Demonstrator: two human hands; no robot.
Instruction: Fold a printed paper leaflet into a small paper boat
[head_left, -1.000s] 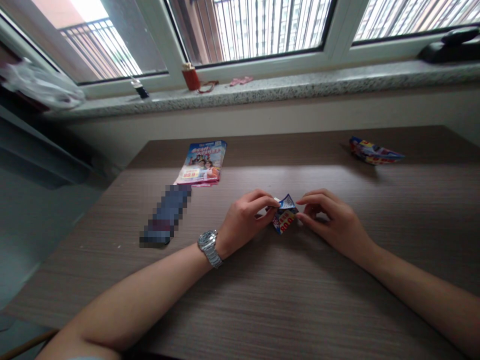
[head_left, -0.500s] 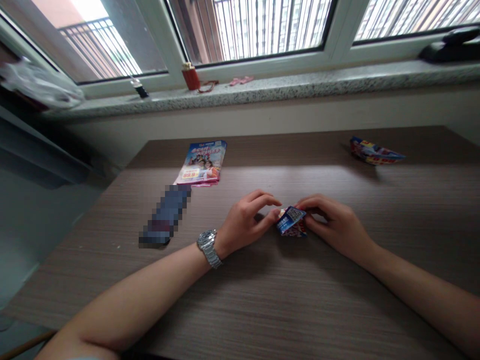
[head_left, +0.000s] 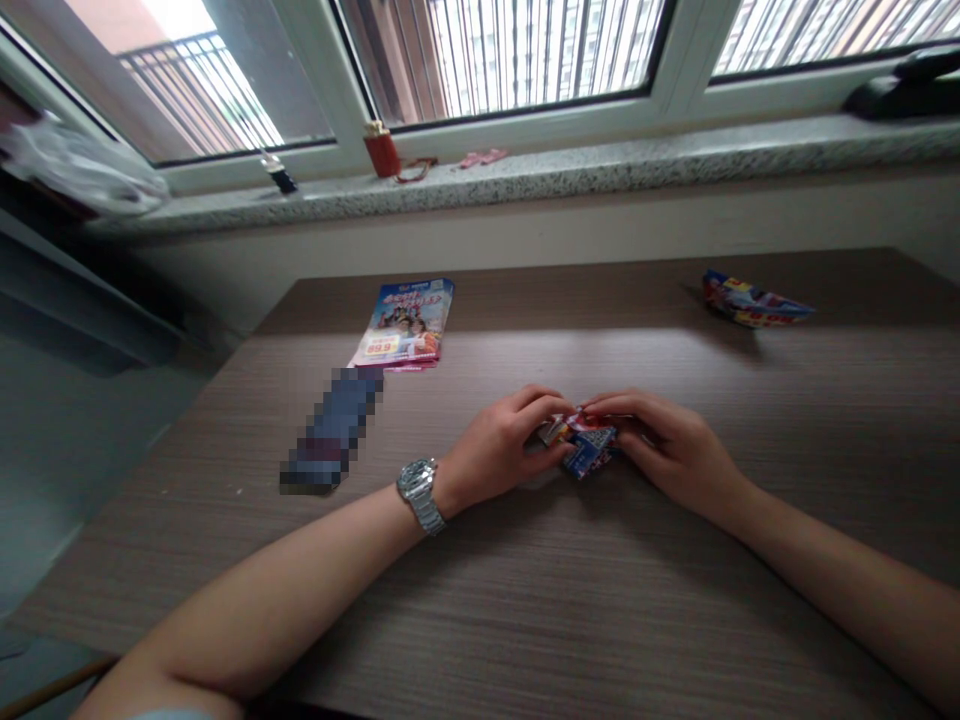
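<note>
Folded printed paper sits just right of frame centre, low over the counter, between my two hands. Left hand: thumb on its left side, fingers closed along the top, paper pinched. Right hand: fingers and thumb grasping its right edge. Fingertips of both hands nearly meet at the top.

Progress, my read: partway. Several folds in, piece already small and compact; blue flap with a code patch sticks out toward the bottom of the frame, so not flat or settled. Exact fold count: can't tell, fingers cover it.

Farther out: another folded paper piece at upper right, standing alone, looks done. Leaflet stack left of centre, not folded up. Blurred dark slab just below it. Watch on my left wrist. Red container on the sill, upper middle.
</note>
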